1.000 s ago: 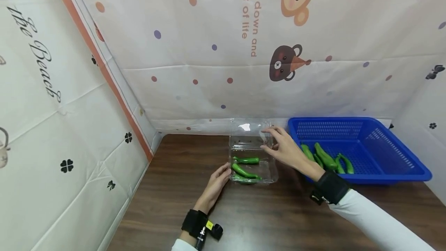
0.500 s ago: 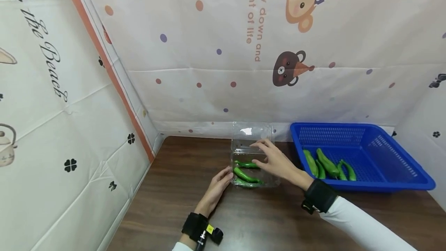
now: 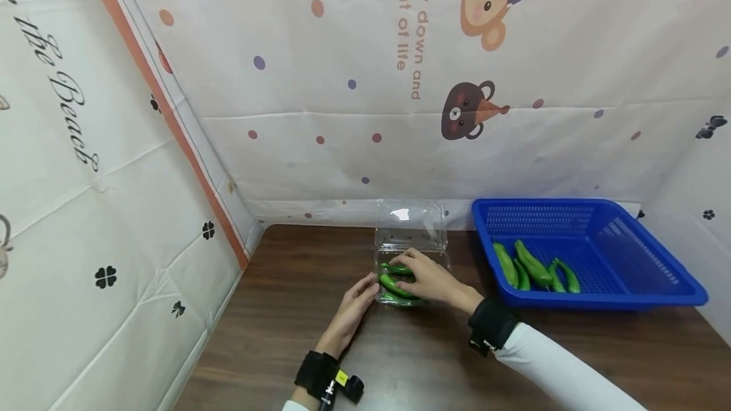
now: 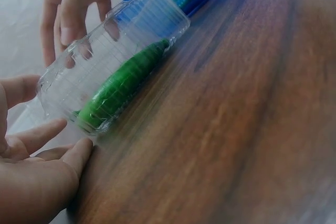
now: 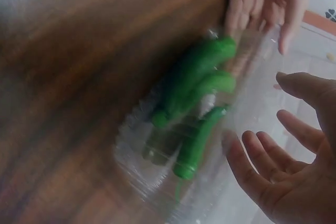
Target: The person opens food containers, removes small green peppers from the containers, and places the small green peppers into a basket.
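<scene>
A clear plastic clamshell box (image 3: 412, 247) stands on the table with its lid raised toward the wall. Inside lie green chili peppers (image 5: 197, 150), three of them showing in the right wrist view. Through the box wall, one green pepper (image 4: 123, 87) shows close in the left wrist view. My left hand (image 3: 349, 311) touches the left side of the box with extended fingers. Over the box reaches my right hand (image 3: 429, 279), its fingers spread and bent slightly above the peppers. Nothing is between its thumb and fingers (image 5: 273, 158) in the right wrist view.
At the right stands a blue perforated basket (image 3: 628, 302) holding several green peppers (image 3: 533, 264) in its left part. The brown wooden table (image 3: 274, 335) meets printed cloth walls (image 3: 320, 163) at the back and left.
My right hand has moved from beside the raised lid leftward and down over the peppers in the box. My left hand has stayed at the box's left side.
</scene>
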Motion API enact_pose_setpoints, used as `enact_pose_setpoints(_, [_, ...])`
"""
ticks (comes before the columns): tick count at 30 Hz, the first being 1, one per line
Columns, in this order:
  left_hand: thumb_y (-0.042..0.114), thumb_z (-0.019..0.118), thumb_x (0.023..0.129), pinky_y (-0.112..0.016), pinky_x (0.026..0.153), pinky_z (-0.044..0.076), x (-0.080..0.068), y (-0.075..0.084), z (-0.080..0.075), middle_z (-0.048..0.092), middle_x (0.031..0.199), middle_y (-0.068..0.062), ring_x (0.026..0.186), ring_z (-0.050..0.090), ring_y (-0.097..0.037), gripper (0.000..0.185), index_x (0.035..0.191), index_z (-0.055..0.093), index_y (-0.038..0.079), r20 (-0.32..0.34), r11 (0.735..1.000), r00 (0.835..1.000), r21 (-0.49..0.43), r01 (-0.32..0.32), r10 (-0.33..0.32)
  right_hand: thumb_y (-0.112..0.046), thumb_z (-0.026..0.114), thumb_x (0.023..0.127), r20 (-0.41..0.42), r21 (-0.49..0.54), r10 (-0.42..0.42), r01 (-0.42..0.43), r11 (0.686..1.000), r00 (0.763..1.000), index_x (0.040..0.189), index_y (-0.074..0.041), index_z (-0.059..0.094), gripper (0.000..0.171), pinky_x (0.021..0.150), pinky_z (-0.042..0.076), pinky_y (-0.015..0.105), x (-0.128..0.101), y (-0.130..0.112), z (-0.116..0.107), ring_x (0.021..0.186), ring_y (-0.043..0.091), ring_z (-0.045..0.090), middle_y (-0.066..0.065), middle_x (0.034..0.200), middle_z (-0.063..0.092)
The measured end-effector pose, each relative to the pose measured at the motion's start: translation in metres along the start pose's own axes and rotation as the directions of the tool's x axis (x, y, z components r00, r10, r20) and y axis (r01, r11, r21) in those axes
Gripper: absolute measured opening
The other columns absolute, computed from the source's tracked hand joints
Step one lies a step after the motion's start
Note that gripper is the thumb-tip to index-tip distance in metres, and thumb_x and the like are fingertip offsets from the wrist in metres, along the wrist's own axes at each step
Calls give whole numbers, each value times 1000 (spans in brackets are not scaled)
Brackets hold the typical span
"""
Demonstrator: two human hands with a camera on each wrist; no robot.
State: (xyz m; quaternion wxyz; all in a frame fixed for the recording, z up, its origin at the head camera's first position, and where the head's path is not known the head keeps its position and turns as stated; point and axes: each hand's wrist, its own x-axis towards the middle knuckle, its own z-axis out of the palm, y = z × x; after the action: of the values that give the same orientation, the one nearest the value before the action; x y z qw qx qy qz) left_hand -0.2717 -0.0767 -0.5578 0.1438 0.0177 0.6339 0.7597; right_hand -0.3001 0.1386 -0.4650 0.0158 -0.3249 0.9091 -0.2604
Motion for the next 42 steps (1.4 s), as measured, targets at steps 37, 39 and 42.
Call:
enact_pose_setpoints(37, [33,57,106,-50,130,26,1,2,0,24,169,-19,156,24,-35,68,158,32,-1,-11,1000,1000,-1,-9,9,3,79,83,56,14,50,-51,999,997,119,6,70,38,61,51,20,15,17,33,75,14,64,5,84,71])
enact_pose_setpoints(39, [32,57,106,-50,130,26,0,1,0,24,169,-20,156,25,-35,67,158,32,-1,-12,1000,1000,-2,-7,7,3,78,82,40,21,56,-57,998,998,120,6,70,39,61,51,20,15,17,34,76,14,64,6,86,71])
enact_pose_setpoints(42, [31,56,106,-50,130,26,-1,1,-1,24,169,-19,156,25,-35,65,158,33,-1,-15,1000,1000,-5,-3,3,3,78,81,-8,46,73,-73,996,997,120,4,71,39,62,53,21,15,18,37,78,14,66,7,90,73])
